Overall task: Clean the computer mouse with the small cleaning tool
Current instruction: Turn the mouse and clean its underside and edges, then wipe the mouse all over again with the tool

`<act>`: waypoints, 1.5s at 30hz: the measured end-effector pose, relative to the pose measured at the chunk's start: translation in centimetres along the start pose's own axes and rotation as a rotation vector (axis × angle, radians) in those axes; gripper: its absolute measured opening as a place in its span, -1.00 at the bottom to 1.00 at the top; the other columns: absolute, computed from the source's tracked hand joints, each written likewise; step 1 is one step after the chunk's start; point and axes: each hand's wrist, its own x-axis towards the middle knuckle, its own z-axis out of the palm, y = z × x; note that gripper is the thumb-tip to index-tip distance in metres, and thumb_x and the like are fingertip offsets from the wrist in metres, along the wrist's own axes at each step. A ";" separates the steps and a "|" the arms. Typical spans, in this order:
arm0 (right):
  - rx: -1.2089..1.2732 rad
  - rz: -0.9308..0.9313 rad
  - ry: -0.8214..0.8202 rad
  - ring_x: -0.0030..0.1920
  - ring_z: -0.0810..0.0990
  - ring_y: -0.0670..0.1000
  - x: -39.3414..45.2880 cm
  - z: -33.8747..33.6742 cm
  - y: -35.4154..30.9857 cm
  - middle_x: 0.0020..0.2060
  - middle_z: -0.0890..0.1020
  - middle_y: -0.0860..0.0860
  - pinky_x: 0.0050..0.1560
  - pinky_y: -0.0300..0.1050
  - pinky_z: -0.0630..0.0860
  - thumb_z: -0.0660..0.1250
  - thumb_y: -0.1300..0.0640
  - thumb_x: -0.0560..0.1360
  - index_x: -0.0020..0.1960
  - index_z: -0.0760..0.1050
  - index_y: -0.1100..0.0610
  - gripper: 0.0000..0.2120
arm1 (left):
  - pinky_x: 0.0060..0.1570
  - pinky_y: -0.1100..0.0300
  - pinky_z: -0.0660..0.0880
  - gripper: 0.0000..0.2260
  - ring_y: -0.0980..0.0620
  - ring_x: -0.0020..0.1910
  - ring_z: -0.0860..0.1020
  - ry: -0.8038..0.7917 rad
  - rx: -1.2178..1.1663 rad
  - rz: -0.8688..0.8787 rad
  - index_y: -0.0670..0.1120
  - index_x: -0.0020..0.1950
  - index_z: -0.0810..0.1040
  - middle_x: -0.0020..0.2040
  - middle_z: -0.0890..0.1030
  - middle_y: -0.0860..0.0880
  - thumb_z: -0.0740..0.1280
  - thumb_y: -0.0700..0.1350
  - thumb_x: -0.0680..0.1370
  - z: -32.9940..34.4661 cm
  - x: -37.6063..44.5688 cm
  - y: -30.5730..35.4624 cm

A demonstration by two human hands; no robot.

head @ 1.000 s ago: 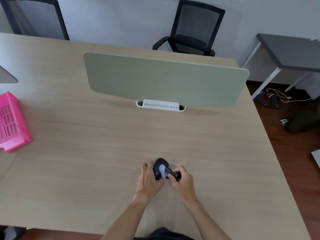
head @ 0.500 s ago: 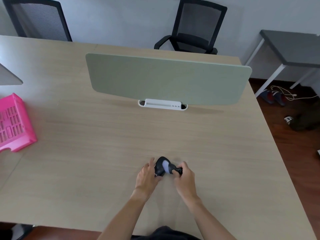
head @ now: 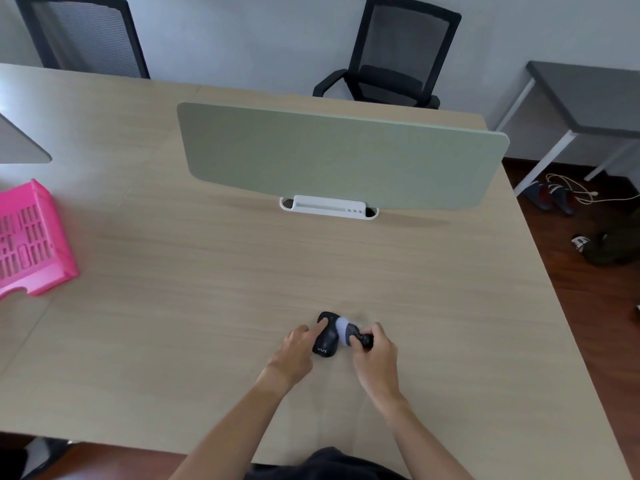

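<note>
A black computer mouse (head: pixel 325 342) lies on the wooden desk (head: pixel 207 289) near its front edge. My left hand (head: pixel 298 351) steadies the mouse from the left, with a finger pressed on top of it. In my right hand (head: pixel 375 355) is the small cleaning tool (head: pixel 349 336), dark-handled with a pale bluish-grey rounded head. That head rests against the right side of the mouse.
A green divider panel (head: pixel 343 154) on a white base (head: pixel 329 206) stands across the middle of the desk. A pink plastic basket (head: pixel 31 240) sits at the left edge. Two black mesh chairs (head: pixel 398 53) stand behind the desk, and a grey side table (head: pixel 588 95) at right.
The tool's pale head has shifted along the mouse, from its top to its right side. My left hand moved off the mouse's rear, which now shows. The view shifted slightly.
</note>
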 end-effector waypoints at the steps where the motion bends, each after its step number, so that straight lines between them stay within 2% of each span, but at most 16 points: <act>1: 0.037 -0.021 -0.038 -0.45 0.40 -0.10 -0.2 0.0 -0.1 -0.45 0.50 -0.08 -0.41 -0.29 0.34 0.38 0.31 0.45 -0.26 0.39 0.10 -0.77 | -0.06 0.15 0.38 -0.26 -0.13 0.16 0.45 -0.015 -0.023 -0.001 0.11 0.54 0.09 0.18 0.43 -0.11 0.10 -0.43 0.46 -0.4 0.3 -0.1; 4: 0.053 -0.027 -0.151 -0.48 0.30 -0.11 -1.0 0.3 -0.1 -0.52 0.38 -0.12 -0.43 -0.30 0.28 0.38 0.34 0.40 -0.32 0.34 0.14 -0.75 | 0.03 0.00 0.53 -0.31 -0.14 0.15 0.51 -0.032 -0.072 0.007 0.15 0.47 0.24 0.17 0.48 -0.09 0.08 -0.43 0.45 -1.2 0.9 -0.3; 9: -0.077 0.065 0.002 -0.40 0.45 -0.02 -0.4 0.2 0.8 -0.42 0.51 -0.02 -0.34 -0.08 0.43 0.35 0.24 0.48 -0.24 0.38 0.11 -0.81 | 0.14 -0.01 0.50 -0.41 -0.14 0.17 0.50 -0.044 -0.071 -0.027 0.15 0.41 0.33 0.18 0.46 -0.10 0.08 -0.37 0.49 -1.6 1.5 -0.2; 11: -0.048 0.041 0.022 -0.43 0.41 -0.05 -0.5 0.0 0.9 -0.45 0.49 -0.04 -0.36 -0.14 0.40 0.36 0.25 0.47 -0.25 0.38 0.13 -0.81 | 0.16 0.01 0.48 -0.46 -0.16 0.18 0.49 -0.041 -0.060 -0.033 0.14 0.41 0.32 0.19 0.45 -0.12 0.10 -0.33 0.52 -1.6 1.6 -0.2; 15: -0.025 -0.055 -0.083 -0.48 0.36 -0.09 -1.5 0.5 1.0 -0.50 0.41 -0.10 -0.43 -0.30 0.30 0.38 0.31 0.43 -0.29 0.35 0.13 -0.75 | 0.20 -0.02 0.46 -0.51 -0.18 0.18 0.46 -0.024 -0.059 -0.060 0.13 0.42 0.33 0.19 0.43 -0.15 0.10 -0.29 0.56 -1.6 2.0 -0.2; 21: -0.135 0.046 0.011 -0.39 0.47 -0.01 -0.6 0.5 1.4 -0.42 0.51 -0.04 -0.36 -0.09 0.41 0.35 0.26 0.49 -0.20 0.36 0.13 -0.82 | 0.21 -0.02 0.47 -0.51 -0.17 0.20 0.46 -0.072 -0.115 -0.081 0.13 0.40 0.35 0.20 0.42 -0.15 0.09 -0.29 0.55 -1.5 2.4 -0.4; 24: -0.081 -0.015 0.032 -0.43 0.44 -0.07 -0.8 0.3 1.0 -0.45 0.50 -0.07 -0.38 -0.21 0.38 0.38 0.24 0.47 -0.22 0.40 0.11 -0.82 | 0.12 0.06 0.49 -0.52 -0.15 0.16 0.48 -0.078 -0.197 -0.101 0.15 0.35 0.40 0.17 0.43 -0.13 0.11 -0.28 0.54 -1.6 2.3 -0.4; 26: -0.017 -0.084 -0.027 -0.45 0.41 -0.08 -1.2 0.3 0.8 -0.48 0.48 -0.08 -0.39 -0.27 0.36 0.42 0.27 0.42 -0.25 0.44 0.12 -0.82 | 0.04 0.00 0.53 -0.57 -0.13 -0.01 0.51 -0.074 -0.260 -0.101 0.24 0.16 0.50 0.02 0.51 -0.12 0.15 -0.26 0.52 -1.4 2.5 -0.5; 27: 0.010 -0.104 -0.077 -0.46 0.40 -0.09 -1.3 0.4 0.7 -0.49 0.47 -0.08 -0.40 -0.28 0.35 0.43 0.29 0.40 -0.25 0.45 0.14 -0.83 | -0.01 -0.08 0.55 -0.64 -0.16 -0.13 0.50 -0.057 -0.288 -0.100 0.25 -0.05 0.53 -0.09 0.53 -0.16 0.18 -0.24 0.52 -1.3 2.7 -0.7; 29: 0.042 -0.091 -0.164 -0.44 0.39 -0.13 -1.3 0.6 0.7 -0.47 0.47 -0.09 -0.37 -0.28 0.37 0.40 0.33 0.37 -0.26 0.48 0.17 -0.87 | -0.03 -0.18 0.49 -0.76 -0.34 -0.15 0.47 -0.046 -0.314 -0.101 0.07 -0.28 0.49 -0.11 0.51 -0.35 0.21 -0.19 0.53 -0.8 3.8 -1.6; 31: 0.048 -0.042 -0.176 -0.42 0.39 -0.14 -1.1 0.6 0.9 -0.46 0.48 -0.09 -0.35 -0.27 0.38 0.38 0.33 0.36 -0.27 0.49 0.18 -0.89 | 0.04 -0.10 0.49 -0.75 -0.30 0.01 0.54 -0.067 -0.328 -0.138 0.09 -0.18 0.57 0.04 0.56 -0.26 0.18 -0.19 0.54 -1.6 4.2 -1.2; 34: 0.028 -0.002 -0.038 -0.43 0.42 -0.12 -1.1 0.6 1.7 -0.44 0.52 -0.03 -0.38 -0.32 0.37 0.38 0.33 0.38 -0.26 0.48 0.16 -0.87 | 0.17 0.05 0.48 -0.66 -0.11 0.14 0.54 -0.043 -0.297 -0.111 0.09 0.13 0.58 0.20 0.52 -0.05 0.11 -0.22 0.56 -2.5 4.0 -0.5; 38: 0.014 0.003 0.097 -0.44 0.44 -0.08 -0.6 0.4 1.4 -0.46 0.52 -0.03 -0.37 -0.23 0.39 0.39 0.32 0.40 -0.26 0.44 0.12 -0.83 | 0.15 0.09 0.47 -0.66 -0.10 0.17 0.52 -0.035 -0.301 -0.119 0.05 0.17 0.56 0.20 0.50 -0.05 0.10 -0.23 0.56 -2.2 3.7 -0.2; 40: 0.040 -0.051 0.021 -0.45 0.39 -0.09 -0.9 0.5 0.7 -0.49 0.47 -0.06 -0.40 -0.27 0.34 0.39 0.35 0.36 -0.28 0.44 0.18 -0.84 | 0.15 0.08 0.47 -0.67 -0.14 0.15 0.51 -0.052 -0.323 -0.129 0.07 0.16 0.55 0.12 0.48 -0.07 0.10 -0.21 0.56 -2.1 3.6 -0.3; 43: 0.047 -0.110 -0.152 -0.45 0.33 -0.12 -1.4 1.2 -0.1 -0.50 0.41 -0.11 -0.40 -0.29 0.30 0.38 0.34 0.32 -0.32 0.41 0.20 -0.84 | -0.03 0.12 0.47 -0.72 -0.26 0.01 0.53 -0.072 -0.371 -0.132 0.04 0.06 0.60 -0.05 0.51 -0.12 0.14 -0.21 0.54 -2.0 3.8 -0.5; 45: 0.058 -0.042 -0.092 -0.45 0.36 -0.12 -0.9 1.3 -0.1 -0.49 0.44 -0.09 -0.40 -0.30 0.32 0.39 0.31 0.34 -0.31 0.43 0.18 -0.84 | -0.05 0.13 0.48 -0.70 -0.20 -0.08 0.53 -0.047 -0.397 -0.138 0.04 0.04 0.61 -0.05 0.56 -0.11 0.13 -0.23 0.55 -2.1 3.6 -0.4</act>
